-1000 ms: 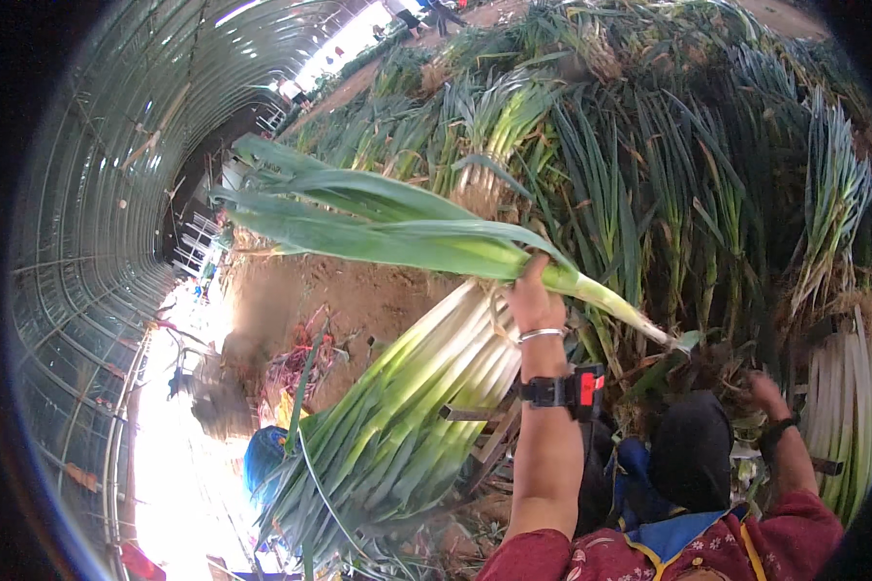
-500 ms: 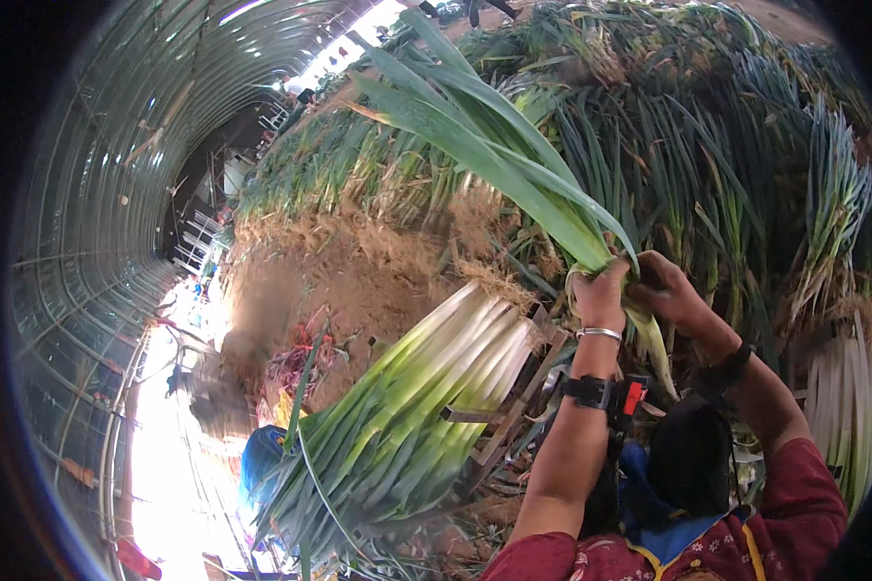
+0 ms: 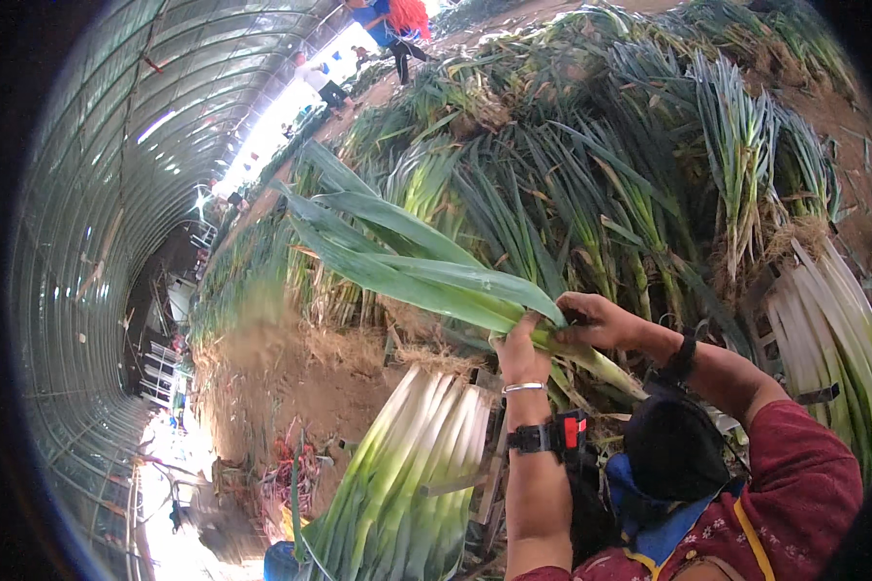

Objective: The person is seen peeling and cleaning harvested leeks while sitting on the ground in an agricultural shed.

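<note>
A single leek (image 3: 436, 276) with broad green leaves slants across the middle, its leaves fanning to the upper left. Its pale lower stalk (image 3: 610, 373) points down to the right. My left hand (image 3: 523, 353), below a silver bangle, is closed around the stalk where the leaves part. Just right of it, my right hand (image 3: 596, 321) has its fingers curled and pinched against the same leek; the fingertips are partly hidden. Left of my left forearm lies a bundle of cleaned leeks (image 3: 407, 474), white ends and roots up, resting on a wooden frame (image 3: 492, 465).
Heaps of uncleaned leeks (image 3: 572, 203) spread beyond my hands. Another cleaned bundle (image 3: 833, 329) lies at the right. Reddish strings (image 3: 289, 474) lie on the bare soil (image 3: 262, 397) to the left. A person (image 3: 389, 34) carrying something red stands far off under the arched tunnel roof (image 3: 97, 242).
The view has shifted, and both hands with the leek now appear lower and farther left. The leek lies flatter. Distant people have come into view at the top.
</note>
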A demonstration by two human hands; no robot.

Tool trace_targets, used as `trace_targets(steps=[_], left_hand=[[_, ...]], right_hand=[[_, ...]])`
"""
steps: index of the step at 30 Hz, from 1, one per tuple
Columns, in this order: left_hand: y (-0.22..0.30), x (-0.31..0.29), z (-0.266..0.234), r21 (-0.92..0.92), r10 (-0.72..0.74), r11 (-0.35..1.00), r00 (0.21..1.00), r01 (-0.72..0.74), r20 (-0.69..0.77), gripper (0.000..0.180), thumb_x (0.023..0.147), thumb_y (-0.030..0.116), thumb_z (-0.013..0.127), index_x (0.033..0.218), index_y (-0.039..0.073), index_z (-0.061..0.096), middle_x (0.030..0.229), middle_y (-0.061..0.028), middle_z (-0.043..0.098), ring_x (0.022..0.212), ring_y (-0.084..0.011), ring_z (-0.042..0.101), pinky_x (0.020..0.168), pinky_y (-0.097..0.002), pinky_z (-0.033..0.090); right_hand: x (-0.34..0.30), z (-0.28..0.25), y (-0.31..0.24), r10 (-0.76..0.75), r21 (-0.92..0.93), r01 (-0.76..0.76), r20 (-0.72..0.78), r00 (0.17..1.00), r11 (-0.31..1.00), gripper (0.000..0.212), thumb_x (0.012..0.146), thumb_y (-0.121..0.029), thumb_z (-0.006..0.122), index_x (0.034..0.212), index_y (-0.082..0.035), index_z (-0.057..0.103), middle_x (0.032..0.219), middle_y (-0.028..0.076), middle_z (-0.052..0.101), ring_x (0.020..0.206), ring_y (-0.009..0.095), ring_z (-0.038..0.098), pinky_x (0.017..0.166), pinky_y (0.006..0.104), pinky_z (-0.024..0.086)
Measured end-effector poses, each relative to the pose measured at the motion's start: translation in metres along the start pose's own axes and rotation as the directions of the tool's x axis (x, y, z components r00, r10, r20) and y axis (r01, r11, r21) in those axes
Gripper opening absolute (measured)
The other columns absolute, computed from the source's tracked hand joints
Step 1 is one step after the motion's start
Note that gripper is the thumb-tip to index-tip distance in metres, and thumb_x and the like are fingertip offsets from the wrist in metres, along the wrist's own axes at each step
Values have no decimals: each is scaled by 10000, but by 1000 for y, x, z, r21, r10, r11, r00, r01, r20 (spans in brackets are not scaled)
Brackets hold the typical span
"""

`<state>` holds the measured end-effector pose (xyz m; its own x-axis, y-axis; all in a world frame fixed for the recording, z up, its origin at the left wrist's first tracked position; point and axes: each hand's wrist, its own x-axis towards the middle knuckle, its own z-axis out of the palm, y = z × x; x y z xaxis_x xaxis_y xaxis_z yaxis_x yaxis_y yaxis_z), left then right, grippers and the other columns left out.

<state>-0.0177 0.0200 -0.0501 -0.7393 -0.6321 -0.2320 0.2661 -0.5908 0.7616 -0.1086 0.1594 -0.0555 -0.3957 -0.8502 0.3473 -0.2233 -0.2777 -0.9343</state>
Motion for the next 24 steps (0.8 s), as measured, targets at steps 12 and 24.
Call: trace_targets(steps=[12,24], left_hand=[[-1,-11,14,65,2,998,1000,-2,-3,545,691,-130,664,1182,15,477,1074,-90,582,918,-234,603,770,-372,515],[5,-35,36,49,95,994,992,-99,81,437,665,-107,676,1063,-3,530,938,-81,610,780,-211,620,674,-347,529]], right_hand=[[-21,-4,0,-100,-182,78,-113,989,980,271,820,-166,677,999,8,571,895,82,561,865,137,520,784,297,422],[-46,2,-15,1,59,11,-200,980,998,173,822,-98,681,911,-5,565,846,21,539,800,81,504,717,258,425]])
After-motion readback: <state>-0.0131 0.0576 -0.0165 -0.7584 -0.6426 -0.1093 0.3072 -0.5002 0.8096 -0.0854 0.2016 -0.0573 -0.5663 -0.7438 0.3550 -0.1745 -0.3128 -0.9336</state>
